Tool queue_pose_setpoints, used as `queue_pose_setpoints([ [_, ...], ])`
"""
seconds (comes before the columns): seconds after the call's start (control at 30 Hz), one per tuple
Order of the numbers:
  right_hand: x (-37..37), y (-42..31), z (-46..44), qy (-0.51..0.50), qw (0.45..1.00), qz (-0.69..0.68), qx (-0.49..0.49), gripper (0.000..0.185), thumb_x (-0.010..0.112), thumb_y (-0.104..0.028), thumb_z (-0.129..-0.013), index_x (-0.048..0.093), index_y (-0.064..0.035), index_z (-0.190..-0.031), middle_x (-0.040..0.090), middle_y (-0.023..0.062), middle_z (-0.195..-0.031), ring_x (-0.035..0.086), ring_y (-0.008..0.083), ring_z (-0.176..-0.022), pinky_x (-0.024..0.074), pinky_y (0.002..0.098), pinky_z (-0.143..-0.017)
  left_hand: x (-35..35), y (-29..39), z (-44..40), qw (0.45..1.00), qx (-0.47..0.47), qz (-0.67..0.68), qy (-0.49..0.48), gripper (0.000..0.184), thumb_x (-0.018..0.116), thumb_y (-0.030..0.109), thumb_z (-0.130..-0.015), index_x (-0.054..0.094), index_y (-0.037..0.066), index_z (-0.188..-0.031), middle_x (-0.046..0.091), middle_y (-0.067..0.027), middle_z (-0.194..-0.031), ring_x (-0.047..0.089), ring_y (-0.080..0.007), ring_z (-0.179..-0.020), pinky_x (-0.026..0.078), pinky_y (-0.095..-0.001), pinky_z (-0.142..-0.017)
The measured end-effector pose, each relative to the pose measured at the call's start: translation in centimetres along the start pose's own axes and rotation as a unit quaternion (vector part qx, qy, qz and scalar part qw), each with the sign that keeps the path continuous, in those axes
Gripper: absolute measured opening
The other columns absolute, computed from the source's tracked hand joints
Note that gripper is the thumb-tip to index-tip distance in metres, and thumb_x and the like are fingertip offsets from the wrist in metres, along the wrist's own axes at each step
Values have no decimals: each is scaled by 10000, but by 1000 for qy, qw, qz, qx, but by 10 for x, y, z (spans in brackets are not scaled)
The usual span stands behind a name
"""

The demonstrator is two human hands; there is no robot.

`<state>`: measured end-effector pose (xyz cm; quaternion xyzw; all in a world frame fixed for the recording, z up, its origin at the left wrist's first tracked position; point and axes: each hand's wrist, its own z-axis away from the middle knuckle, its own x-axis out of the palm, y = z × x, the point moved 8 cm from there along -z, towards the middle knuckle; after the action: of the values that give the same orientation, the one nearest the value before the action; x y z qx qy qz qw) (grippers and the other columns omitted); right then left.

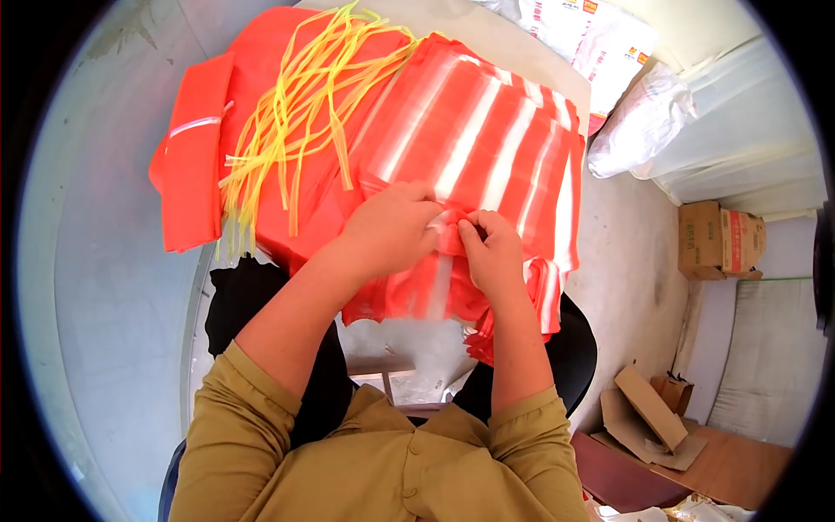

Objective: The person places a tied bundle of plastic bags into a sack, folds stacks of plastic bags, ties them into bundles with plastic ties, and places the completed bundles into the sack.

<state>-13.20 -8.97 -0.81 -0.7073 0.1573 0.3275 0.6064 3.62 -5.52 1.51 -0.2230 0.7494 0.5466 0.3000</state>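
A stack of red-and-white striped fabric (487,130) lies in front of me, its near edge hanging toward my lap. Over its near part, my left hand (396,226) pinches a gathered bit of the fabric. My right hand (494,252) grips the same gathered bit from the other side, thumb and index finger pressed together. The two hands are close, with a small fold of red and white cloth between them. Left of the stack, a bundle of yellow strips (313,96) is spread over plain red fabric (261,43). A folded red piece (198,157) lies at the far left.
Behind the stack are white printed bags (600,43) and a white plastic bag (644,122). A cardboard box (720,241) stands on the floor at the right. Opened cardboard (648,418) lies at the lower right. A pale blue surface (113,261) runs along the left.
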Motion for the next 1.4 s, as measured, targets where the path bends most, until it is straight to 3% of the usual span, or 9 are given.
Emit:
queue_pose_setpoints([
  [0.07, 1, -2, -3, 10, 999, 28, -21, 152, 700, -121, -976, 693, 26, -1015, 676, 73, -879, 615, 163, -774, 503, 317, -714, 0, -1, -2, 1000, -3, -13, 12, 202, 680, 174, -914, 728, 14, -1027, 664, -135, -1129, 657, -320, -1066, 545, -428, -890],
  [0.17, 5, 3, -3, 21, 1000, 19, 0, 130, 700, -99, -967, 695, 24, -1006, 678, 93, -890, 620, 179, -777, 510, 326, -716, 4, -6, -5, 998, -32, -27, 42, 189, 695, 217, -915, 703, 30, -936, 656, -112, -1028, 665, -322, -971, 549, -444, -809],
  [0.27, 1, -5, 2, 27, 998, -6, 48, 161, 684, -161, -967, 697, -18, -1040, 689, 154, -949, 677, 342, -904, 539, 420, -806, 10, -9, -7, 995, -47, -40, 75, 198, 704, 231, -912, 673, 38, -876, 644, -102, -967, 667, -330, -903, 547, -456, -753],
  [0.37, -14, -36, 20, 122, 977, 103, -140, 150, 697, -32, -921, 701, 0, -1068, 708, 108, -996, 674, 242, -851, 552, 356, -767, 11, -8, -10, 994, -54, -53, 84, 197, 710, 228, -908, 668, 41, -865, 641, -102, -958, 668, -332, -888, 546, -460, -740],
  [0.47, -3, -57, 36, 54, 932, 145, -329, 270, 709, -22, -876, 705, -12, -1146, 722, 113, -1147, 699, 294, -994, 575, 391, -858, 11, -11, -11, 992, -77, -59, 75, 157, 706, 202, -909, 684, 48, -889, 644, -106, -967, 669, -332, -926, 547, -461, -764],
  [0.6, 0, -47, 34, 24, 951, 164, -261, 370, 713, -9, -826, 709, -18, -1196, 703, 112, -1269, 670, 317, -1139, 568, 411, -949, 7, -4, -9, 993, -61, -29, 98, 109, 690, 131, -894, 724, 63, -972, 666, -114, -1012, 661, -329, -1011, 546, -447, -837],
  [0.8, -6, -51, 27, -3, 956, 160, -245, 398, 695, 17, -805, 705, -25, -1200, 713, 104, -1249, 664, 299, -1147, 566, 407, -950, 4, 16, 3, 981, 164, -83, 65, 343, 709, 55, -818, 724, 76, -1160, 689, -92, -1171, 644, -320, -1076, 526, -436, -923],
  [0.97, -6, -37, 17, -29, 968, 174, -177, 385, 686, -1, -848, 700, -39, -1231, 734, 98, -1229, 672, 299, -1142, 571, 403, -950, -5, 13, 9, 988, 124, -73, 64, 365, 713, 40, -792, 723, 77, -1155, 700, -76, -1150, 638, -304, -1116, 494, -443, -958],
  [1.4, -15, -43, 17, 49, 949, 214, -226, 350, 625, -29, -865, 705, -64, -1204, 732, 133, -1129, 698, 346, -1024, 580, 420, -852, -11, -4, 5, 979, 85, -128, 132, 277, 672, 41, -829, 721, 89, -1097, 721, -79, -1131, 649, -325, -1209, 507, -499, -1007],
])
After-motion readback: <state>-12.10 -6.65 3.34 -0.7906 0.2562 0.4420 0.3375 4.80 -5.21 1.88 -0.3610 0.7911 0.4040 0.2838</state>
